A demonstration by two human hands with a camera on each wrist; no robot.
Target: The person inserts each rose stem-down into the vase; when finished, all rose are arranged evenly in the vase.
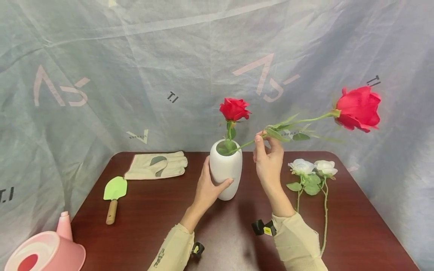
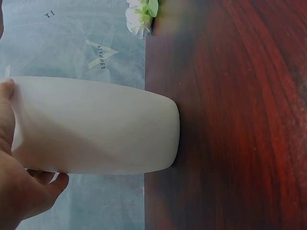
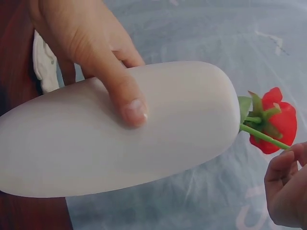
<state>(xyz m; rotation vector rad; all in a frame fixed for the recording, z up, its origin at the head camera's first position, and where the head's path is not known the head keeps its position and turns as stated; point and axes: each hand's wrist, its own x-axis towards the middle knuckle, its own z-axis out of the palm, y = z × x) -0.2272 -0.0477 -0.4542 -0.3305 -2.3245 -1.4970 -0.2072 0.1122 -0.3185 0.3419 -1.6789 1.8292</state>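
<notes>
A white vase (image 1: 226,175) stands upright on the table, with one red rose (image 1: 234,109) in it. My left hand (image 1: 205,192) grips the vase's side, the thumb lying across its front in the right wrist view. Between thumb and fingertips, my right hand (image 1: 270,162) pinches the green stem of a second red rose (image 1: 358,109). That stem slants, its lower end inside the vase mouth, while the bloom points out to the right. In the left wrist view the vase (image 2: 96,127) meets the tabletop; how deep the stem reaches is hidden.
Two white roses (image 1: 301,166) lie on the right of the dark red table (image 1: 159,210). On the left are a work glove (image 1: 173,165), a green trowel with a wooden handle (image 1: 115,188) and a pink watering can (image 1: 72,252). Grey sheeting (image 1: 190,56) hangs behind.
</notes>
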